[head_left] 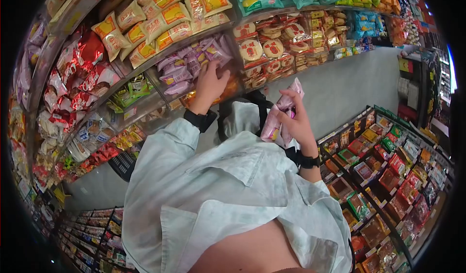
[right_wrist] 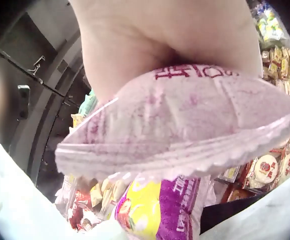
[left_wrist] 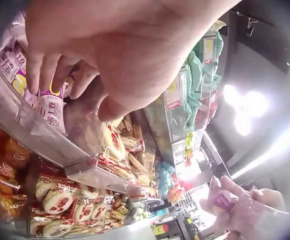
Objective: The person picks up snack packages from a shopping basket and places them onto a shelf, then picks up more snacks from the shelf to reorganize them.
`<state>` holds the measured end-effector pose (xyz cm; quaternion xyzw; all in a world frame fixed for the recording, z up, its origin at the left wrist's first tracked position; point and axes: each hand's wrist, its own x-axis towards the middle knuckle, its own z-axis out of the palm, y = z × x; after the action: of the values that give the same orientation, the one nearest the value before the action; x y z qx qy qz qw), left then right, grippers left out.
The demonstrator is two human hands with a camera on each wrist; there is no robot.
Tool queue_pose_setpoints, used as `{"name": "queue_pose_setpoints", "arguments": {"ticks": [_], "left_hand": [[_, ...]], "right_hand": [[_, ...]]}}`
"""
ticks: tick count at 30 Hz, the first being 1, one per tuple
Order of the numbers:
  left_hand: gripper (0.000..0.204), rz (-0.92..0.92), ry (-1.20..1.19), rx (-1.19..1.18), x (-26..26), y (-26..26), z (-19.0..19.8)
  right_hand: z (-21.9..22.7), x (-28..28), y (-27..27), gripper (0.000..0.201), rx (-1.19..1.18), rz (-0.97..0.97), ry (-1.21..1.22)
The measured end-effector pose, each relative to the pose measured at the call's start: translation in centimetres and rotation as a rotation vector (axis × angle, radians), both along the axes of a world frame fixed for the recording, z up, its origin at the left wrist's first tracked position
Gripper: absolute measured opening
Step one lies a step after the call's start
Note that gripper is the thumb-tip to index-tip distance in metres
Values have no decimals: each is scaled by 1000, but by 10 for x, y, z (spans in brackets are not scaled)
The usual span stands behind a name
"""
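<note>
My left hand [head_left: 212,84] reaches into a clear bin of purple snack packets [head_left: 177,76]. In the left wrist view, the fingers of that hand [left_wrist: 130,55] dip behind the bin's front wall and touch a white-and-purple packet [left_wrist: 51,111], while the thumb stands apart from them. My right hand [head_left: 300,123], held out in front of the body, grips pale purple snack packets [head_left: 272,122]. Close up in the right wrist view, one packet's crimped end [right_wrist: 180,125] fills the middle, and a yellow-and-purple packet [right_wrist: 160,205] shows below it.
Yellow bread packets [head_left: 170,18] are piled above the purple ones, with red bags [head_left: 80,74] to the left. Round biscuits in clear wrappers [head_left: 273,48] fill the bin to the right. A low rack of packaged goods [head_left: 378,166] stands at the right, across the grey floor [head_left: 340,93].
</note>
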<state>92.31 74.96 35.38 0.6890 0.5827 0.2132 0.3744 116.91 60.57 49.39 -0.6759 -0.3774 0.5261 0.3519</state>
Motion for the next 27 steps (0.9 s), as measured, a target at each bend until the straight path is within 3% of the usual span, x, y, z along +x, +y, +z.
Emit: {"name": "queue_pose_setpoints", "arguments": {"ticks": [2, 3, 7, 11, 14, 18, 22, 27], "left_hand": [[43, -44, -65, 13, -7, -10, -2], [38, 3, -146, -181, -8, -15, 19], [45, -37, -421, -425, -15, -35, 52], [56, -267, -548, -314, -5, -59, 98], [58, -144, -556, -381, 17, -74, 103], [55, 104, -445, -254, 34, -86, 99], [50, 338, -557, -237, 39, -97, 62], [46, 463, -639, -256, 27, -95, 38]], "right_hand": [[0, -6, 17, 53, 36, 59, -19], [-1, -9, 24, 53, 43, 81, -18], [-7, -18, 51, 53, 249, 200, -109], [0, -24, 78, 52, 285, 285, -54], [-2, -20, 92, 50, 320, 336, 22], [-8, 0, 105, 46, 217, 327, 87], [-2, 13, 118, 41, 201, 356, 23], [-16, 28, 125, 39, 149, 601, 98]]}}
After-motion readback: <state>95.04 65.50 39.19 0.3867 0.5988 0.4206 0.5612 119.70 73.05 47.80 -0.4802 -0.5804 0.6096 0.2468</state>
